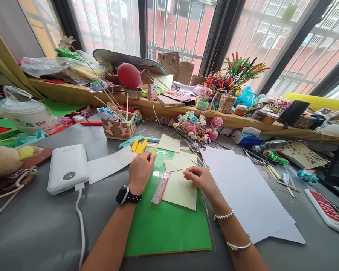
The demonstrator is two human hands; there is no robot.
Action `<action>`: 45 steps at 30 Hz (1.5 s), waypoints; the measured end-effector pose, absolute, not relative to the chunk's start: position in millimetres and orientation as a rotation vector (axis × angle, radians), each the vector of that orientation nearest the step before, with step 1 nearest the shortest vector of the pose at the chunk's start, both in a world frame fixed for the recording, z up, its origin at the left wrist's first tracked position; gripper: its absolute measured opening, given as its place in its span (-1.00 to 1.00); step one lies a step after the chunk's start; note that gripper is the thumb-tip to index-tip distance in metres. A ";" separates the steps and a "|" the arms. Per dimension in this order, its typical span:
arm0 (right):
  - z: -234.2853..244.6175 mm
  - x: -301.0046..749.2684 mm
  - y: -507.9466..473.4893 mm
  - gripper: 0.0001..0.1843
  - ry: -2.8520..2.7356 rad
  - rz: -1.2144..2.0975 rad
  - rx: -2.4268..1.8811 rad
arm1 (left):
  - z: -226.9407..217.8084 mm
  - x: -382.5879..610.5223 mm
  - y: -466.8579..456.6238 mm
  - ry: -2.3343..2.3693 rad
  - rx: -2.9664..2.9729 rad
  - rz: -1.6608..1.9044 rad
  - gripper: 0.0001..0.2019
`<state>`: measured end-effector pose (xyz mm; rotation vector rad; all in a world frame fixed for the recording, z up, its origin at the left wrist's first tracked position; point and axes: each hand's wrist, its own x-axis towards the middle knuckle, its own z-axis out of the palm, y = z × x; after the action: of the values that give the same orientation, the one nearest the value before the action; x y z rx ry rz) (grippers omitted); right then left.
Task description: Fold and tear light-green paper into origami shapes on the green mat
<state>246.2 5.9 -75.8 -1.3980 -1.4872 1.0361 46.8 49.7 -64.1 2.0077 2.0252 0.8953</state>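
My left hand (141, 169) is closed, pinching a small piece of pale yellow paper (154, 151) above the left edge of a green sheet pack (169, 229). My right hand (198, 177) hovers over a larger pale yellow sheet (183, 192), its fingers curled together; anything between them is too small to make out. Beside it, scissors (200, 163) are partly covered by paper and the hand. A clear ruler with a pink edge (160, 188) lies between my hands. More pale yellow pieces (169, 143) rest farther back, near folded yellow paper strips (139, 146).
A white power bank (67, 169) with a cable stands left. White paper sheets (243, 192) spread out on the right. Behind are a cardboard box with sticks (118, 127) and pipe-cleaner flowers (192, 126). A white-and-red device (327, 210) lies far right.
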 end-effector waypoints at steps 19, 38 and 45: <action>-72.9 246.2 4.9 -0.77 -1.528 1.002 -1.403 | -71.3 46.0 48.6 2.450 2.201 0.641 -0.77; -70.6 245.6 4.3 -0.80 -1.552 0.990 -1.387 | -73.7 45.8 51.6 2.290 2.284 0.671 -0.84; -71.2 246.0 6.1 -0.81 -1.538 0.923 -1.407 | -70.9 53.1 48.3 1.972 2.495 1.027 -0.81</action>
<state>246.0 6.1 -71.2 -1.4068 -1.5384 0.9227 53.1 48.3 -70.9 2.4950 1.9718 1.0271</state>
